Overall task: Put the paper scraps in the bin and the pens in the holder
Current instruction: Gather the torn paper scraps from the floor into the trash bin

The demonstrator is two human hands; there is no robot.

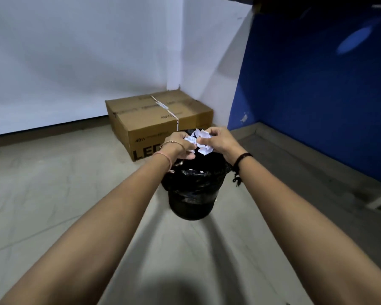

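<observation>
2 bare forearms are stretched forward from the bottom edge, over a pale tiled floor (53, 194) on which soft shadows are cast. A thin bracelet is worn on the left wrist and a dark cord band on the right.

Further out, a bin (190, 194) lined with a glossy black bag is stood on the floor between the arms. Directly above its mouth, the left hand (180, 146) and the right hand (218, 139) are brought together, fingers curled around a bunch of white paper scraps (199, 140), which is gripped from both sides (a few pieces stick out at the top and bottom). Something pale can be glimpsed inside the bin, but what it is cannot be made out.

Just behind the bin, a taped cardboard box (158, 119) is set on the floor, printed with "40W" and large letters partly covered by the left hand. The box is tucked near a corner formed by white walls (75, 62); to the right, a blue panel (317, 95) is seen, with a blurred light patch on it. The top right corner is dark and indistinct. No pens or holder are in view.
</observation>
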